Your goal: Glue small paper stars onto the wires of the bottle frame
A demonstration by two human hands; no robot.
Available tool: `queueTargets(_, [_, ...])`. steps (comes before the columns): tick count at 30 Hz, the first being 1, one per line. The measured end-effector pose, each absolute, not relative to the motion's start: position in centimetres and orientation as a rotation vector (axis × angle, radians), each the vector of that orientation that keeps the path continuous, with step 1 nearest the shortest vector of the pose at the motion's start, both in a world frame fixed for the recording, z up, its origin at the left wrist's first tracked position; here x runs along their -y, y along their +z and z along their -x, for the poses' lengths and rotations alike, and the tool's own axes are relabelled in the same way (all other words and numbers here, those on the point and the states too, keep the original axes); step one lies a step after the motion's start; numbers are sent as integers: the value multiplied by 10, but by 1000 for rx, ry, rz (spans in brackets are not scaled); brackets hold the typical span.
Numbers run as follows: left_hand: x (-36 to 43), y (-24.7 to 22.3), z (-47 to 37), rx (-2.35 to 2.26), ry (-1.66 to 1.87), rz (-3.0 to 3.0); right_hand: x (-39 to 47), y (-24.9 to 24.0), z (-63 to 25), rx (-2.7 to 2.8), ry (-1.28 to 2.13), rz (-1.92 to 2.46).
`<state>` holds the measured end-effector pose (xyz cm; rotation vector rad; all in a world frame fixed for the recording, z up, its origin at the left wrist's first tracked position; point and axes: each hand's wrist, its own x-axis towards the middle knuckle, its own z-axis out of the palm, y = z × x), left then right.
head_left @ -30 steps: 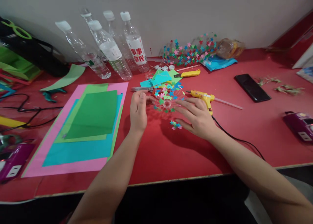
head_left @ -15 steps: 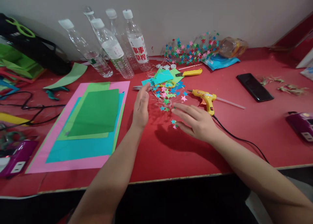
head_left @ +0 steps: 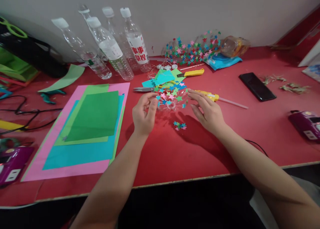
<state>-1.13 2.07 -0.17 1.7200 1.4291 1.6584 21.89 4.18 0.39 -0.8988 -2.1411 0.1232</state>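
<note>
A clear plastic bottle piece with colourful star stickers (head_left: 171,96) lies between my two hands. My left hand (head_left: 144,114) has its bent fingers and thumb at the piece's left side. Against its right edge are the fingertips of my right hand (head_left: 208,110), with the thumb held apart. The round bottle mouth seems to face me. Just in front of it, a small cluster of loose stars (head_left: 180,125) rests on the table. A yellow glue gun (head_left: 210,95) is partly hidden behind my right hand. Scissors (head_left: 143,89) lie beyond my left fingers.
Coloured paper sheets (head_left: 92,117) are stacked at left. Several plastic bottles (head_left: 138,49) stand by the wall, near a star-covered clear bottle (head_left: 192,50). A yellow utility knife (head_left: 193,73) lies behind the hands. A black phone (head_left: 257,86) is at right, and a purple power socket (head_left: 306,125) beyond it.
Both hands have moved to the sides of the star-covered piece, and its stars now face differently. My right hand has moved off the loose stars and now covers the glue gun's handle.
</note>
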Motion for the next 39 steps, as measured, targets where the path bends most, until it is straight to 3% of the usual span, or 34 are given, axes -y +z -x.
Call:
queueTargets(7, [-19,-2,11,-1457,1706,-1718,-43,4,-218,2132,183,915])
queueTargets(12, [-16,1,12,-1555,1703,-1900,-38,6,-223,2060,23,833])
queueTargets(19, [-7,13,11,-1608,1800,-2257,-25,4,-213,2854,25,789])
queueTargets(22, [2,13,0,-1440,1626,-2348,-24,2,-210,2963,64,934])
queueTargets(27, [8,7,-17,-1175,1317,-2594,-25,2,-211,2940,90,1067])
queueTargets(34, [5,7,-19,-1268,1318,-2461,-27,-5,-211,2900,1,956])
queueTargets(39, [11,12,-25,-1280,1291,-2235,-20,6,-214,2416,-126,745])
